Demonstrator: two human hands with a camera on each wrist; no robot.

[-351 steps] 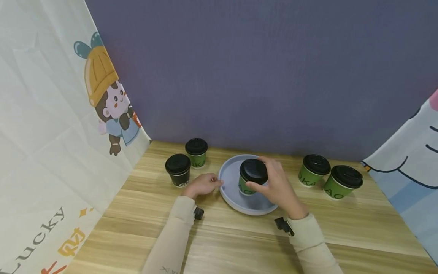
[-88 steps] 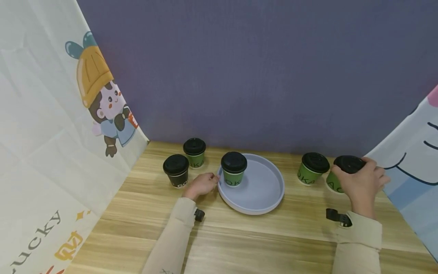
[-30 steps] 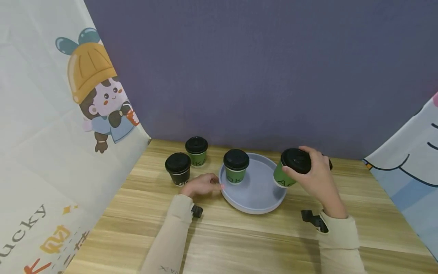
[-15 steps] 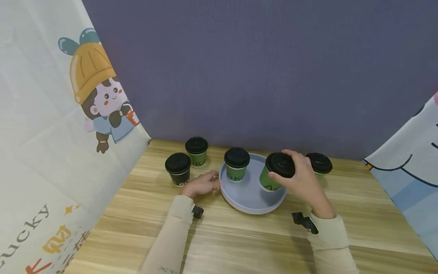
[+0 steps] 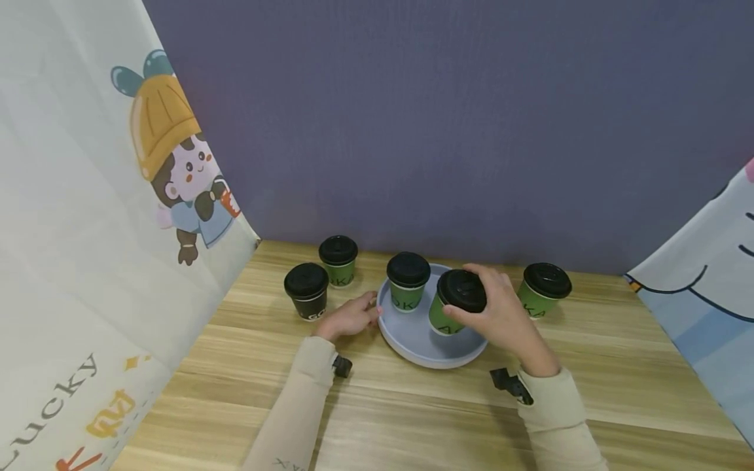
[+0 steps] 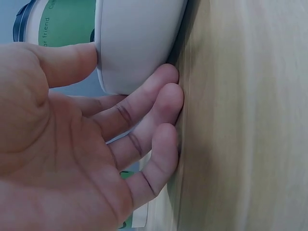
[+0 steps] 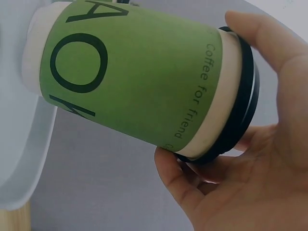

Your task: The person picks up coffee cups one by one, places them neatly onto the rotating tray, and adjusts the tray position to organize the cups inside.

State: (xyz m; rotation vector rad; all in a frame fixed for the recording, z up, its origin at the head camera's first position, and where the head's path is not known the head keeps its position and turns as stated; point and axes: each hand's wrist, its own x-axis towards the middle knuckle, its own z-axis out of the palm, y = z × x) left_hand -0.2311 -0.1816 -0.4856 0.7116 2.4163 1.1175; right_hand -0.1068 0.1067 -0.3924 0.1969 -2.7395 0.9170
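My right hand (image 5: 497, 313) grips a green paper coffee cup (image 7: 134, 72) near its black lid, thumb and fingers on opposite sides. The cup, slightly tilted in the head view, is over the right part of a pale grey-blue round tray (image 5: 406, 347); whether its base touches the tray I cannot tell. Another green lidded cup (image 5: 406, 297) stands upright on the tray's left part. At the tray's left edge, my left hand (image 5: 349, 317) holds the rim, thumb against the wall (image 6: 134, 43) and bent fingers (image 6: 166, 103) low beside it, near the tabletop.
Left of the tray stand a black lidded cup (image 5: 307, 304) and, behind it, a green one (image 5: 340, 271). One more green cup (image 5: 538, 301) stands right of the tray, beyond my right hand. A dark blue-grey panel (image 5: 436, 131) rises behind the wooden table (image 5: 400, 418).
A cup now stands at the tray's left. The right hand took the far-right cup from the table and carried it left over the tray. The left hand stayed at the rim.
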